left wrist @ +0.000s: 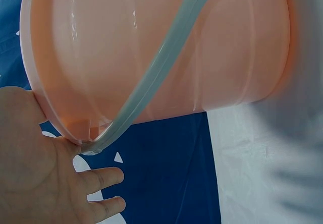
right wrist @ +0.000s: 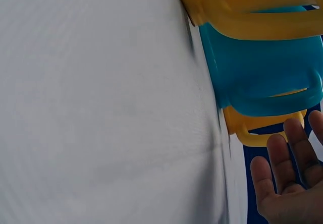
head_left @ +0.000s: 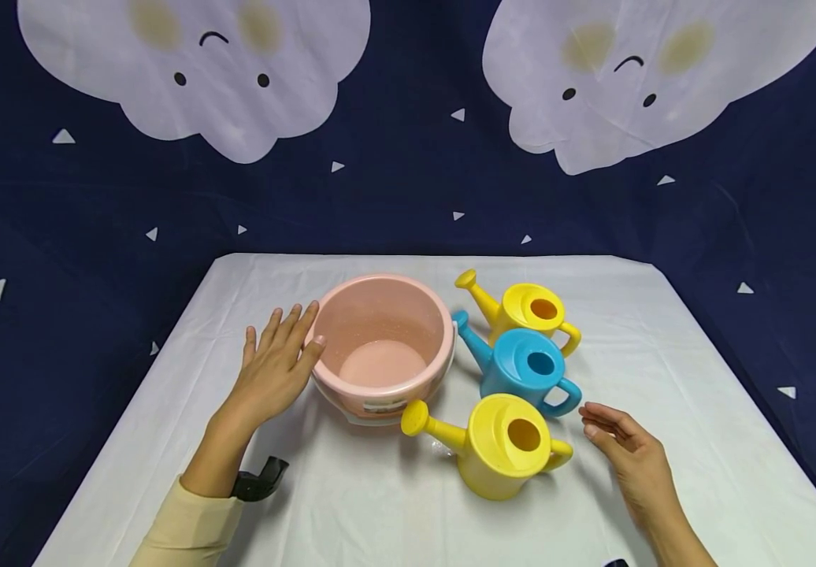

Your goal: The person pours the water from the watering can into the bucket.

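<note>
pink bucket (head_left: 380,323) against spread left fingers (head_left: 304,324), blue watering can (head_left: 511,374) just beside loosely bent right fingers (head_left: 613,416)

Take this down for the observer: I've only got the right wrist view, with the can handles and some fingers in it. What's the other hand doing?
Observer: The left hand touches the rim of a pink bucket.
Operator: Good. I only see the back ends of these watering cans; which way do they face?
Observer: The head view shows all three spouts pointing to the left side of the picture.
Operator: And does that bucket have a handle?
Observer: Yes, the left wrist view shows a pale curved handle running across the outside of its wall.
</note>
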`<state>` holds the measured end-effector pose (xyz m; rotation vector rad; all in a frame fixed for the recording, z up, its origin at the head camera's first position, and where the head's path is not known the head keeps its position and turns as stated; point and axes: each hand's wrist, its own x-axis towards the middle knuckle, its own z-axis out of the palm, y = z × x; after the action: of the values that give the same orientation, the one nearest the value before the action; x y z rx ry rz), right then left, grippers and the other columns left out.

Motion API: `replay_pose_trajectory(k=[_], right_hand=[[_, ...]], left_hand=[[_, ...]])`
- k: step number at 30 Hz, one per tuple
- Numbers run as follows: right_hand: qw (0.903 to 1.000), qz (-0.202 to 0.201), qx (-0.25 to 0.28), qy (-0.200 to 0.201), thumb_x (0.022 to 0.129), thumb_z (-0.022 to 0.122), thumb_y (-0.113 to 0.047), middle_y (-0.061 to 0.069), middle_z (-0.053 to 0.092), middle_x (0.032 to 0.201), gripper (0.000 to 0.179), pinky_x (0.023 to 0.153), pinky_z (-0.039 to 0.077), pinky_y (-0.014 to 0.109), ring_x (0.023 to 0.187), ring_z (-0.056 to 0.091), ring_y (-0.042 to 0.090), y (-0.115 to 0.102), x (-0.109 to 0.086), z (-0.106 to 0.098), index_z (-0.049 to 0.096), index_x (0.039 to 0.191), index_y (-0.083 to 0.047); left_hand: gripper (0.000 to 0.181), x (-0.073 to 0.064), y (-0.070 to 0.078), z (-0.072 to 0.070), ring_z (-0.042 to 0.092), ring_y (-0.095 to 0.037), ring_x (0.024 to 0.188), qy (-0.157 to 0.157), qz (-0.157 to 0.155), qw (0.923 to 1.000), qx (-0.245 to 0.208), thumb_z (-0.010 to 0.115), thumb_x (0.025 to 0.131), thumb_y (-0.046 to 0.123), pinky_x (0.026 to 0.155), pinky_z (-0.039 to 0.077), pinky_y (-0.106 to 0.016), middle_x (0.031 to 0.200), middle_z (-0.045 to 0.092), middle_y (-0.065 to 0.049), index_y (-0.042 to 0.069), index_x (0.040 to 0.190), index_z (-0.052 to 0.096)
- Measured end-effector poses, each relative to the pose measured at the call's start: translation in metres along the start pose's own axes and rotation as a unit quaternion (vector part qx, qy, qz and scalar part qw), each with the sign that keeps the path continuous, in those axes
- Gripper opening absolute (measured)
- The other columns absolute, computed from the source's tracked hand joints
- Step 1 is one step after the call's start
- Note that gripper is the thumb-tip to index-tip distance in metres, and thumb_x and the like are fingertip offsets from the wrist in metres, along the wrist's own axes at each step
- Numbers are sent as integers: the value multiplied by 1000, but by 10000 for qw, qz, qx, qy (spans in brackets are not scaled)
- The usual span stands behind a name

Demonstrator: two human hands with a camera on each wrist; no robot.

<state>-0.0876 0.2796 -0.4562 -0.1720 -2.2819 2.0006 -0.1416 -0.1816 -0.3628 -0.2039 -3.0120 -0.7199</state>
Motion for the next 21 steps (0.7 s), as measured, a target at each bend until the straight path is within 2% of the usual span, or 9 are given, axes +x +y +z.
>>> replay_pose_trajectory(k=[2, 7, 9, 14, 21], right_hand=[[10000, -52, -28, -27, 89, 65, -9, -13, 66, 109, 44, 84, 49, 9, 103, 62, 1, 0, 0, 0, 52, 128, 6], [9963, -346, -781, -12, 89, 65, -11, -16, 65, 110, 41, 83, 48, 7, 103, 61, -2, -1, 2, -1, 55, 126, 2], [9902, -473, -1311, 40, 89, 65, -15, -20, 64, 110, 40, 84, 46, 5, 104, 59, -6, -1, 3, -2, 57, 126, -1], [9760, -634, -2082, 79, 89, 66, -23, -23, 62, 112, 39, 88, 42, 2, 106, 52, -13, -2, 7, -3, 60, 124, -9], [9728, -590, -2241, -31, 88, 67, -27, -25, 58, 114, 42, 86, 42, 2, 104, 52, -13, -5, 11, -1, 59, 126, -12]], left_hand=[[61, 0, 0, 0, -3, -36, 148, 5, 6, 10000, 4, 20, 99, 56, 112, -12, -63, 159, 12, -15, 30, 153, 6], [61, 0, 0, 0, -3, -36, 148, 1, 10, 10000, 12, 21, 99, 56, 112, -11, -64, 159, 12, -14, 30, 153, 7], [61, 0, 0, 0, -3, -36, 148, 3, 10, 10000, 10, 21, 99, 56, 112, -11, -64, 159, 12, -14, 29, 153, 7], [61, 0, 0, 0, -4, -36, 148, 8, 25, 10000, -7, 20, 99, 55, 112, -12, -64, 159, 12, -15, 29, 153, 7], [61, 0, 0, 1, -3, -36, 148, 9, 22, 10000, 7, 20, 99, 56, 112, -11, -64, 159, 12, -15, 30, 153, 7]])
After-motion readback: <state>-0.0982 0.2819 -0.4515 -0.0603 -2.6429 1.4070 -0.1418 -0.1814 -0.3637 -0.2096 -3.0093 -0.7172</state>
